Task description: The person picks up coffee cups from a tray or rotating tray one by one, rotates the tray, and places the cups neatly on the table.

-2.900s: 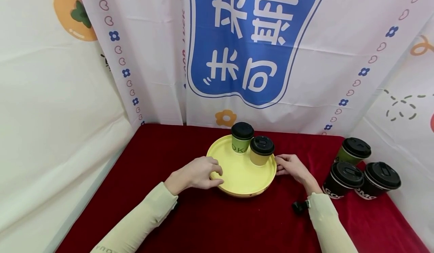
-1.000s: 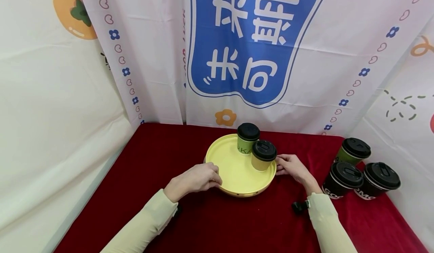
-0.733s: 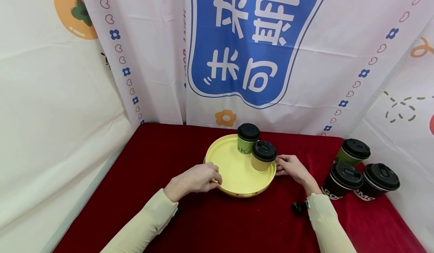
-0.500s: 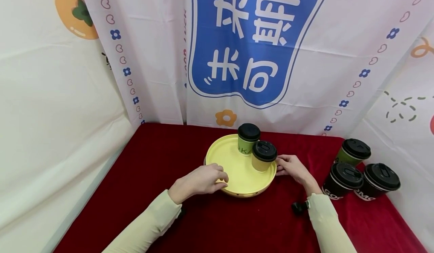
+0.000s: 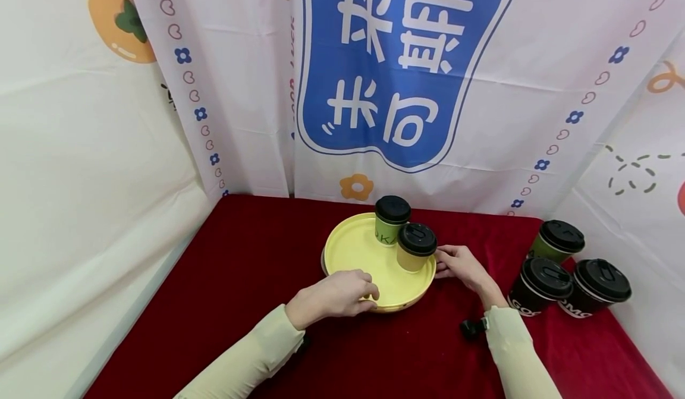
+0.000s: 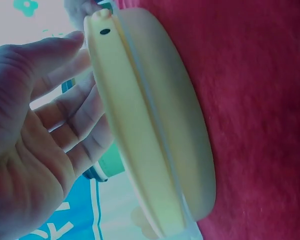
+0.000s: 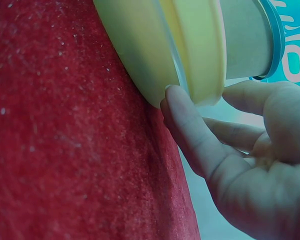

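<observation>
A round yellow turntable (image 5: 348, 238) in two layers stands mid-table, carrying a green cup (image 5: 386, 232) and a tan cup (image 5: 411, 260), both with black lids. My left hand (image 5: 338, 293) is over its near left rim, palm down in the head view. Loosely bent fingers (image 6: 80, 115) lie along the upper rim in the left wrist view and grip nothing. My right hand (image 5: 461, 266) holds the turntable's right side, beside the tan cup. In the right wrist view one fingertip (image 7: 177, 97) presses on the lower layer while another digit meets the upper rim.
Three more lidded cups stand close together at the right: a green one (image 5: 551, 245), a black one (image 5: 530, 295) and another black one (image 5: 583, 298). Red cloth (image 5: 257, 238) covers the table. A printed white curtain (image 5: 251, 149) hangs behind it.
Since the oldest frame both cups have shifted slightly right as the plate turned. My left hand closed on the rim, then loosened and slid right along the near edge. My right hand has stayed put.
</observation>
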The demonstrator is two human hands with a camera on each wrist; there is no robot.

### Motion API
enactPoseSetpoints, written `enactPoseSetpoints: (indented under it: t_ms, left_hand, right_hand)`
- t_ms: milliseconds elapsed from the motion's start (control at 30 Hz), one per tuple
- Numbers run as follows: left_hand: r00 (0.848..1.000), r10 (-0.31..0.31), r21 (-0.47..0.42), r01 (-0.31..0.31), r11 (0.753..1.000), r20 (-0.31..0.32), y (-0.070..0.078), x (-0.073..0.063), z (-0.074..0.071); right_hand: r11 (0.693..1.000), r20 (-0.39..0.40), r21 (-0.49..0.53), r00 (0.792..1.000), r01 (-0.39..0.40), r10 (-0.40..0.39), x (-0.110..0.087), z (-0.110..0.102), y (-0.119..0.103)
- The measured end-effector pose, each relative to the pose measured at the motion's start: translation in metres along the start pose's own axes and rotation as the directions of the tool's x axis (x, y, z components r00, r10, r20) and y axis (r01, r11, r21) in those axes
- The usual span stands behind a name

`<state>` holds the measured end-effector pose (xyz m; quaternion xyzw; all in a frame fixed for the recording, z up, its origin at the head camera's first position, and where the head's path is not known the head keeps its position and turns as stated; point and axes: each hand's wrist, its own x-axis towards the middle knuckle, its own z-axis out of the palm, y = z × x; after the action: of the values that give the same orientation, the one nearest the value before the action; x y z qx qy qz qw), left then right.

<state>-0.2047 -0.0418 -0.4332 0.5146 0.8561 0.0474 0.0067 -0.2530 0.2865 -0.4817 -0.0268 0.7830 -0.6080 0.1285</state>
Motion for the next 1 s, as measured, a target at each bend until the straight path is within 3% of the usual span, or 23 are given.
enactPoseSetpoints:
  t_ms: [400,733,1000]
  left_hand:
    - [0.999,0.027,-0.001,-0.027,1.0,-0.023,-0.001,-0.003,0.006]
    - [0.997,0.04,0.028,-0.038,0.999,-0.06,-0.015,-0.017,0.006]
    - [0.998,0.022,-0.003,-0.022,1.0,-0.064,-0.028,-0.027,0.001]
  right_hand:
    - [1.0,-0.008,-0.004,1.0,-0.008,0.008,0.0,0.0,-0.001]
    - [1.0,-0.016,-0.014,1.0,-0.01,0.009,0.0,-0.001,0.0]
    - [1.0,-0.012,-0.012,1.0,-0.009,0.009,0.0,-0.002,0.001]
